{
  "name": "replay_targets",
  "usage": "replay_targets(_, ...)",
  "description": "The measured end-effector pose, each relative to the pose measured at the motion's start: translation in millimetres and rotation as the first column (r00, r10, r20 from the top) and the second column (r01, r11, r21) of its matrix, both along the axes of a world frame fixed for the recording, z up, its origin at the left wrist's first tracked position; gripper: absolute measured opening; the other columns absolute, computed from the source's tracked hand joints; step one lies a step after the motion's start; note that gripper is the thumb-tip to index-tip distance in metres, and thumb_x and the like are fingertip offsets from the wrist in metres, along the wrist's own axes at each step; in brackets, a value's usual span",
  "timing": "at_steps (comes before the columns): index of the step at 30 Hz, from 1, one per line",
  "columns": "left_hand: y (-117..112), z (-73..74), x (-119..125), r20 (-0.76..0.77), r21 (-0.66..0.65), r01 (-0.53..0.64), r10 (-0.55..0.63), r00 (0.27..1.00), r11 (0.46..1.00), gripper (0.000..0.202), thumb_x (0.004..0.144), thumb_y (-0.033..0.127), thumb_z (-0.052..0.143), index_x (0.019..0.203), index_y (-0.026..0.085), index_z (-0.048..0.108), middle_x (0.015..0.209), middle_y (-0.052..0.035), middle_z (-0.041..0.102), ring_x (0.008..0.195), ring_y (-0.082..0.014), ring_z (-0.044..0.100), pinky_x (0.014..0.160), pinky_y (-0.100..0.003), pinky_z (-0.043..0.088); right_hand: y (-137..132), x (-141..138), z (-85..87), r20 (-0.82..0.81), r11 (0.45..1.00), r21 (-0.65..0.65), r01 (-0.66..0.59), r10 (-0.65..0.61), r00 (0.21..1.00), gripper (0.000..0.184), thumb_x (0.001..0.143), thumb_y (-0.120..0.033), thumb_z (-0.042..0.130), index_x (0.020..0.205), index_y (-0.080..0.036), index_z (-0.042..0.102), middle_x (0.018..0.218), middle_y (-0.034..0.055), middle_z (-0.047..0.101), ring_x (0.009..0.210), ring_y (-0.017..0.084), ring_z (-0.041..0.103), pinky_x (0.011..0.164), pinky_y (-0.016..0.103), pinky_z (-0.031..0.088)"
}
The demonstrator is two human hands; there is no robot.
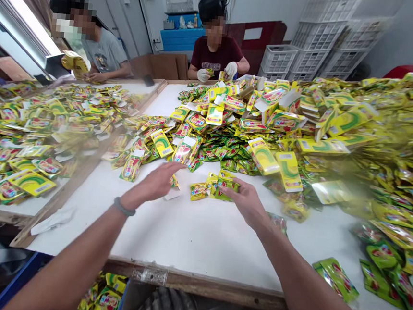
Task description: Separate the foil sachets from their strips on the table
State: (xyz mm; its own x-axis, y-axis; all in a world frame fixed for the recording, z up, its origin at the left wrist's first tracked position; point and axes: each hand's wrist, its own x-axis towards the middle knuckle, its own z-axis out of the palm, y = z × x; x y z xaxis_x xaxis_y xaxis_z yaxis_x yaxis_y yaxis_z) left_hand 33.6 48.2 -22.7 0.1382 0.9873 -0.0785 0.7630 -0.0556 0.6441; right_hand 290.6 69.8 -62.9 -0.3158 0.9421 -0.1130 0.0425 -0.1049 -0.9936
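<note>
My left hand (157, 182) is palm down over the white tabletop, with its fingers closed around a small yellow carton (174, 182). Most of that carton is hidden under the hand; a white flap shows below. To the right, my right hand (244, 199) pinches shiny green and yellow packets (223, 185) between thumb and fingers. Another yellow packet (199, 191) lies against them on the left. Just beyond my left fingertips lies a carton with a white open flap (184, 150). Loose green packets (232, 152) are heaped behind my hands.
Yellow cartons (274, 120) pile up at the back and right. A wooden strip (69, 191) divides the table from another heap (28, 158) on the left. Two people sit across the table; one wears white gloves (231, 69). A blue bin (121, 297) with packets stands below the edge.
</note>
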Motion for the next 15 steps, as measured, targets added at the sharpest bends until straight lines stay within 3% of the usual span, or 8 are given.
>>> replay_targets(2,5,4.5,-28,-0.379,-0.046,0.078,-0.09,0.921,0.996,0.066,0.063,0.005,0.064,0.126,0.024,0.057,0.153,-0.0146,0.034,0.143,-0.0395,0.022,0.111,-0.059,0.021,-1,0,2.0,0.134,0.998,0.066,-0.006,-0.003,0.991,0.039,0.073,-0.048,0.07,0.096,-0.017,0.07,0.08,0.0046,0.07,0.078,0.023,0.062,0.07,0.034,0.049)
replay_targets(5,8,-0.8,-52,-0.6,-0.141,0.131,-0.19,0.777,0.981,0.064,0.063,0.007,0.068,0.124,0.022,0.058,0.158,-0.018,0.02,0.144,-0.0429,0.012,0.108,-0.061,0.023,-3,-2,3.8,0.315,0.988,0.153,0.0,-0.049,0.948,0.034,0.075,-0.043,0.066,0.099,-0.019,0.069,0.08,0.0038,0.068,0.076,0.022,0.059,0.068,0.033,0.045)
replay_targets(8,5,-10.0,-56,-0.614,-0.152,0.104,-0.176,0.769,0.983,0.053,0.063,0.027,0.077,0.112,0.017,0.059,0.145,-0.022,0.04,0.134,-0.0411,0.034,0.101,-0.051,0.036,-3,-2,3.6,0.381,0.981,0.191,0.02,-0.093,0.92,0.034,0.075,-0.04,0.065,0.102,-0.021,0.067,0.074,0.0024,0.065,0.072,0.021,0.056,0.065,0.032,0.042)
replay_targets(10,0,-13.9,-53,-0.573,-0.174,0.031,-0.127,0.81,0.984,0.06,0.058,0.041,0.08,0.108,0.016,0.056,0.124,-0.0189,0.057,0.114,-0.0371,0.053,0.089,-0.042,0.043,-3,-1,2.9,0.398,0.98,0.196,0.014,-0.093,0.913,0.031,0.074,-0.04,0.065,0.099,-0.021,0.068,0.069,0.0013,0.061,0.069,0.021,0.055,0.064,0.031,0.04)
replay_targets(13,-8,-16.1,-43,-0.474,-0.138,-0.075,0.001,0.881,0.988,0.067,0.055,0.051,0.079,0.109,0.02,0.053,0.101,-0.0094,0.065,0.091,-0.0305,0.061,0.071,-0.032,0.043,-2,1,2.1,0.397,0.983,0.185,-0.014,-0.061,0.916,0.028,0.074,-0.04,0.066,0.094,-0.021,0.068,0.064,-0.0004,0.058,0.065,0.019,0.052,0.062,0.031,0.039)
replay_targets(15,-14,-15.8,-32,-0.381,-0.086,-0.095,0.055,0.923,0.992,0.054,0.062,0.053,0.074,0.103,0.022,0.057,0.091,-0.0053,0.065,0.084,-0.0266,0.06,0.066,-0.029,0.039,-1,0,1.7,0.345,0.985,0.17,-0.017,-0.043,0.937,0.028,0.073,-0.044,0.067,0.09,-0.021,0.068,0.062,-0.0013,0.057,0.062,0.018,0.051,0.06,0.03,0.039)
